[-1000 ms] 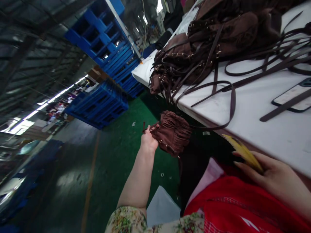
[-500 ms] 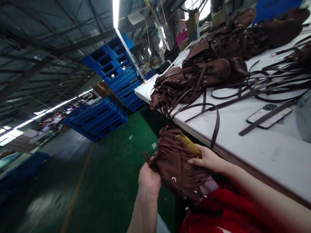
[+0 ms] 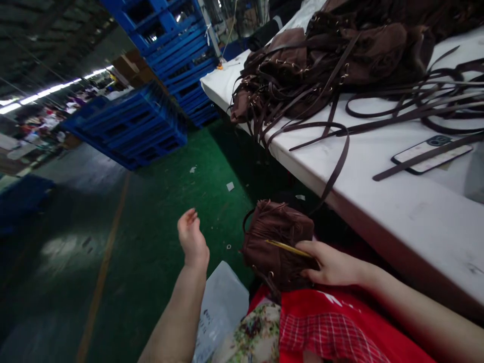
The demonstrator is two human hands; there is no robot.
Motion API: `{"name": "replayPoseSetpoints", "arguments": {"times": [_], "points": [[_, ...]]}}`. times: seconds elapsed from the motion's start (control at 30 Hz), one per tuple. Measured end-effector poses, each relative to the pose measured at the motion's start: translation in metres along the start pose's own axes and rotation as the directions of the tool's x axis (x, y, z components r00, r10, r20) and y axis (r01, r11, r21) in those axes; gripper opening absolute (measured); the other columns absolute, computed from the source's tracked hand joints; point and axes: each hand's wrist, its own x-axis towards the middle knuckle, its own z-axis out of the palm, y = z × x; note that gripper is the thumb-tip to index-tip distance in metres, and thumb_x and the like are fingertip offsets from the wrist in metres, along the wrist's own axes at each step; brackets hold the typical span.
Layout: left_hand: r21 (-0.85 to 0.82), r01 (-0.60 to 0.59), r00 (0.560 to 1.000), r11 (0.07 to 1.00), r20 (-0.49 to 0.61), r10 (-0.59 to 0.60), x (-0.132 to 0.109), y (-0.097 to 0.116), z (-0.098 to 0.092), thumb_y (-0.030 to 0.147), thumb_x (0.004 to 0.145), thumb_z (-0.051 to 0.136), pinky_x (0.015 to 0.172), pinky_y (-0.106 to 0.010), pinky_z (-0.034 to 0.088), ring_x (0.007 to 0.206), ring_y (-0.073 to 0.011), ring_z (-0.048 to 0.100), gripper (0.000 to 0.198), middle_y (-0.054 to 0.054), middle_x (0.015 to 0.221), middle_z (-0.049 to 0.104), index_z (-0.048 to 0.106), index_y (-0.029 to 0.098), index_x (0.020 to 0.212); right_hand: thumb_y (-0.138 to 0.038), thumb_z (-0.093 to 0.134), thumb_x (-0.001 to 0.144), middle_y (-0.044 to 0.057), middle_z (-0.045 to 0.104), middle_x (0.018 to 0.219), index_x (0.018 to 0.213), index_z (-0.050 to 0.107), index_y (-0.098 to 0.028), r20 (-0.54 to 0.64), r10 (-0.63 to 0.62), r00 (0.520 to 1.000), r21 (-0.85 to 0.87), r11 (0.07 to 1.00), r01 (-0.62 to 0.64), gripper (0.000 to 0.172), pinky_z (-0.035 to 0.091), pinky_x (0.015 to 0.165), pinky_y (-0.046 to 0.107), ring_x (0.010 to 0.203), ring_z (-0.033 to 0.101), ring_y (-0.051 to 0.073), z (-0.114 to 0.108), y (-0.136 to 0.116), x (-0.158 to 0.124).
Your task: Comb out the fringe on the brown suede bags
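Observation:
A brown fringed bag [image 3: 278, 247] with metal eyelets rests against my lap, beside the table edge. My right hand [image 3: 327, 262] pinches a yellow comb [image 3: 289, 248], seen edge-on across the front of the bag. The lower fingers of that hand lie against the bag's side, partly hidden. Away to the left, apart from the bag, my left hand [image 3: 192, 236] is raised over the floor with loosely bent fingers and nothing in it.
On the white table [image 3: 416, 217] lie piled brown bags [image 3: 363, 55], loose dark straps [image 3: 381, 116] and a phone [image 3: 433, 155] with a strap across it. Blue pallets [image 3: 132, 126] stand on the green floor. A whitish bag or sheet [image 3: 223, 297] is below my left arm.
My left hand has let go of the bag and moved left and up. The comb has turned edge-on in my right hand. My view has tilted down.

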Motion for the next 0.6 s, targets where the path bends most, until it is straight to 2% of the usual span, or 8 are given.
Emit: {"name": "replayPoseSetpoints", "arguments": {"times": [0.07, 0.13, 0.17, 0.23, 0.33, 0.4, 0.47, 0.6], "points": [[0.007, -0.093, 0.892, 0.996, 0.444, 0.080, -0.016, 0.017, 0.029, 0.002, 0.077, 0.052, 0.086, -0.020, 0.047, 0.087, -0.0133, 0.066, 0.027, -0.004, 0.094, 0.070, 0.067, 0.018, 0.091, -0.022, 0.061, 0.074, 0.003, 0.060, 0.085, 0.081, 0.057, -0.017, 0.054, -0.030, 0.998, -0.056, 0.998, 0.033, 0.010, 0.045, 0.071, 0.027, 0.077, 0.056, 0.017, -0.003, -0.008, 0.002], [0.253, -0.023, 0.548, 0.967, 0.812, -0.200, -0.039, 0.023, 0.062, -0.002, 0.071, 0.055, 0.087, -0.029, 0.049, 0.089, -0.0221, 0.066, 0.024, -0.011, 0.091, 0.071, 0.070, 0.013, 0.081, -0.030, 0.063, 0.076, 0.004, 0.059, 0.087, 0.080, 0.057, -0.017, 0.095, -0.035, 0.995, -0.083, 0.996, 0.043, 0.015, 0.044, 0.071, 0.027, 0.078, 0.056, 0.017, -0.004, -0.013, 0.005], [0.336, -0.048, 0.373, 0.941, 0.880, -0.295, -0.051, 0.021, 0.079, -0.001, 0.071, 0.055, 0.087, -0.031, 0.048, 0.089, -0.0239, 0.066, 0.023, -0.012, 0.090, 0.071, 0.071, 0.012, 0.079, -0.032, 0.064, 0.076, 0.004, 0.059, 0.087, 0.080, 0.057, -0.017, 0.101, -0.028, 0.994, -0.091, 0.995, 0.038, 0.018, 0.044, 0.070, 0.027, 0.077, 0.056, 0.017, -0.004, -0.015, 0.006], [0.456, -0.027, 0.116, 0.890, 0.885, -0.450, -0.069, 0.006, 0.112, 0.004, 0.074, 0.053, 0.085, -0.035, 0.049, 0.088, -0.0256, 0.066, 0.021, -0.014, 0.091, 0.072, 0.072, 0.011, 0.080, -0.030, 0.066, 0.073, 0.004, 0.060, 0.085, 0.080, 0.057, -0.017, 0.107, -0.011, 0.994, -0.096, 0.995, 0.022, 0.018, 0.043, 0.066, 0.026, 0.074, 0.055, 0.016, -0.002, -0.017, 0.007], [0.672, 0.038, -0.157, 0.740, 0.735, -0.659, -0.079, -0.033, 0.151, 0.013, 0.080, 0.051, 0.082, -0.038, 0.050, 0.088, -0.0271, 0.067, 0.021, -0.014, 0.089, 0.072, 0.072, 0.011, 0.080, -0.021, 0.063, 0.070, 0.001, 0.058, 0.076, 0.073, 0.053, -0.018, 0.105, -0.011, 0.994, -0.113, 0.993, 0.023, 0.011, 0.039, 0.059, 0.024, 0.066, 0.052, 0.013, 0.003, -0.024, 0.004], [0.792, -0.069, -0.245, 0.606, 0.576, -0.780, -0.076, -0.059, 0.168, 0.017, 0.081, 0.053, 0.075, -0.036, 0.051, 0.073, -0.0247, 0.067, 0.021, -0.012, 0.074, 0.071, 0.072, 0.012, 0.072, -0.016, 0.061, 0.068, 0.000, 0.056, 0.073, 0.069, 0.048, -0.019, 0.079, -0.031, 0.996, -0.138, 0.990, 0.042, 0.013, 0.037, 0.059, 0.024, 0.064, 0.049, 0.012, 0.006, -0.032, -0.001], [0.840, -0.193, -0.261, 0.507, 0.454, -0.852, -0.068, -0.074, 0.175, 0.020, 0.082, 0.056, 0.067, -0.032, 0.050, 0.057, -0.0206, 0.063, 0.023, -0.007, 0.059, 0.067, 0.071, 0.014, 0.064, -0.011, 0.058, 0.065, 0.000, 0.056, 0.074, 0.068, 0.045, -0.019, 0.041, -0.056, 0.998, -0.152, 0.986, 0.061, 0.016, 0.037, 0.062, 0.024, 0.066, 0.048, 0.012, 0.006, -0.039, -0.009], [0.785, -0.356, -0.172, 0.507, 0.478, -0.861, -0.044, -0.065, 0.168, 0.029, 0.079, 0.065, 0.057, -0.024, 0.044, 0.047, -0.0158, 0.056, 0.024, 0.000, 0.046, 0.060, 0.069, 0.019, 0.057, -0.008, 0.053, 0.066, 0.002, 0.056, 0.079, 0.072, 0.049, -0.019, -0.078, -0.044, 0.996, -0.177, 0.984, 0.030, 0.013, 0.038, 0.063, 0.024, 0.070, 0.050, 0.014, -0.004, -0.035, -0.024]]}}
